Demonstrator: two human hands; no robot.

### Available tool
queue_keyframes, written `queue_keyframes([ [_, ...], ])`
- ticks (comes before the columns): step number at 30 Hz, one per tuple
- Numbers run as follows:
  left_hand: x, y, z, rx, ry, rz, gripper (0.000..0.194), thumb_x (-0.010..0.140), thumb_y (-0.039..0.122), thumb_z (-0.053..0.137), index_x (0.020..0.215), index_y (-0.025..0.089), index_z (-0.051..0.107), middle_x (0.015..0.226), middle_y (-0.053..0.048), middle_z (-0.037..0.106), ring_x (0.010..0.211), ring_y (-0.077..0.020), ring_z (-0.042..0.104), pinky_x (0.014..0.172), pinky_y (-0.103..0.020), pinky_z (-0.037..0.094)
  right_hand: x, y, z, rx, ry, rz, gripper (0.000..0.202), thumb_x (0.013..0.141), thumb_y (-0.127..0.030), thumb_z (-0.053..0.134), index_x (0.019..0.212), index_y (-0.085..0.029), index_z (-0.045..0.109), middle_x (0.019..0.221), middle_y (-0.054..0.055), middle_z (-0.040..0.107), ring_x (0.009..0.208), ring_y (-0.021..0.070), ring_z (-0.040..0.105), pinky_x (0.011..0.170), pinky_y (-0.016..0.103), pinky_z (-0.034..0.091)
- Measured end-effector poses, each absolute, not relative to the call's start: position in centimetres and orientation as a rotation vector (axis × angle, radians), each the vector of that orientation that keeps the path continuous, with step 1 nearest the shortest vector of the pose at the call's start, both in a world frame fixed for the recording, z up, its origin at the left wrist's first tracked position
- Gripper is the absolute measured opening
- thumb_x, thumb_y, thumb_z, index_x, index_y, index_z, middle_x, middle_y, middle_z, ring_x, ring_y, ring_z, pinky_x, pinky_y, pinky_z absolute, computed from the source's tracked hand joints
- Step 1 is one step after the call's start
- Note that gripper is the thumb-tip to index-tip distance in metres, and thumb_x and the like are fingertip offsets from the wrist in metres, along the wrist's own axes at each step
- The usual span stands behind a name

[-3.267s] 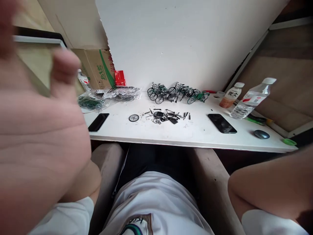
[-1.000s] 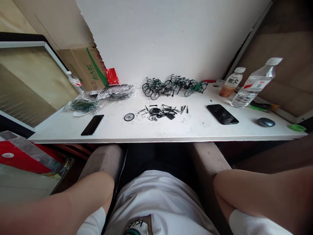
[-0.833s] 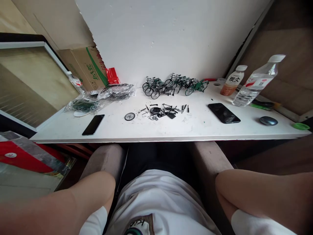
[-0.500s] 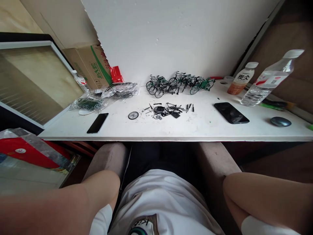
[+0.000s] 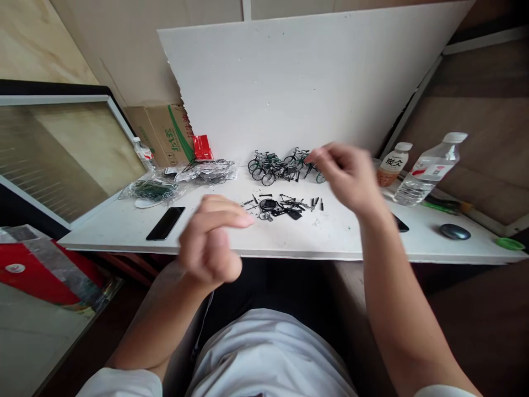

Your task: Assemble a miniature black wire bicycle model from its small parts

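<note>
My left hand (image 5: 212, 240) is raised in front of the table's near edge, its fingers curled in loosely and nothing visible in them. It hides the loose wheel's spot on the table. In the air to the right, my right hand (image 5: 345, 176) is bent at the wrist with its fingers drawn together, slightly blurred; no held thing shows. Behind its fingertips stand several small model bicycles (image 5: 275, 171), some partly covered by the hand. Between the hands lie loose black bicycle parts (image 5: 289, 207) on the white tabletop (image 5: 285, 242).
Clear plastic bags with parts (image 5: 152, 189) lie at the left beside a phone (image 5: 165, 223). A second phone (image 5: 401, 223) is mostly behind my right forearm. Farther right are a tea bottle (image 5: 392, 164), a water bottle (image 5: 432, 171) and a mouse (image 5: 454, 231). A white board (image 5: 289, 82) closes the back.
Both my hands, out of view earlier, have come up over the table, with the forearms raised. The view has tilted up, so the objects appear lower.
</note>
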State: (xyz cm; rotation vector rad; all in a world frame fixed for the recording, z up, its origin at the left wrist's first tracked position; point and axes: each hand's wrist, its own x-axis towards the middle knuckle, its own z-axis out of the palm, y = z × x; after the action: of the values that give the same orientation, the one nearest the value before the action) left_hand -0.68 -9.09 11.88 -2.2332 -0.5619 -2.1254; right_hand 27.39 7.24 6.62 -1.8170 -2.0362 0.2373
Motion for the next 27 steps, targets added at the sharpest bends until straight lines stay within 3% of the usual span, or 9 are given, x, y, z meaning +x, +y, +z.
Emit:
queue_keyframes([
  [3,-0.1,-5.1,8.6,-2.411,-0.674,-1.961,0.033,0.113,0.036,0.046,0.097,0.023,0.072,0.084,-0.004,0.075,0.081,-0.0179,0.071,0.077,-0.034,0.057,26.6,7.8,6.0,-1.884,-2.048,0.232,0.049,0.105,-0.051,0.062,0.140,-0.019,0.076,0.130,0.017,0.080,0.123,0.0324,0.072,0.103,0.035,0.054],
  [8,-1.5,1.8,1.6,-2.755,-1.351,-1.743,0.049,0.112,0.053,0.043,0.098,0.018,0.074,0.075,-0.005,0.075,0.069,-0.0171,0.069,0.068,-0.030,0.054,25.5,8.1,4.2,-2.003,-2.046,0.210,0.043,0.112,-0.036,0.046,0.138,-0.020,0.076,0.134,0.018,0.078,0.121,0.0331,0.073,0.100,0.037,0.054],
  [14,-2.6,4.7,-1.4,-2.713,-1.664,-1.840,0.042,0.106,0.053,0.052,0.098,0.018,0.074,0.074,-0.004,0.075,0.063,-0.0157,0.065,0.064,-0.027,0.051,25.6,8.4,2.9,-2.131,-1.982,0.171,0.037,0.106,-0.017,0.047,0.129,-0.014,0.076,0.128,0.025,0.077,0.120,0.0378,0.074,0.099,0.043,0.054],
  [21,-2.4,4.7,-1.3,-2.713,-1.748,-1.941,0.035,0.100,0.047,0.058,0.094,0.017,0.075,0.071,-0.005,0.073,0.060,-0.0146,0.063,0.060,-0.026,0.050,26.0,9.2,2.6,-2.182,-1.849,0.202,0.037,0.110,-0.037,0.052,0.124,-0.015,0.078,0.128,0.025,0.077,0.119,0.0379,0.074,0.096,0.043,0.054],
  [27,-2.3,4.7,-1.3,-2.718,-1.747,-1.973,0.033,0.099,0.044,0.058,0.093,0.016,0.075,0.070,-0.005,0.072,0.060,-0.0144,0.064,0.059,-0.025,0.050,26.3,9.7,2.5,-2.183,-1.768,0.281,0.031,0.106,-0.036,0.061,0.119,-0.014,0.078,0.124,0.025,0.078,0.116,0.0370,0.075,0.093,0.042,0.053],
])
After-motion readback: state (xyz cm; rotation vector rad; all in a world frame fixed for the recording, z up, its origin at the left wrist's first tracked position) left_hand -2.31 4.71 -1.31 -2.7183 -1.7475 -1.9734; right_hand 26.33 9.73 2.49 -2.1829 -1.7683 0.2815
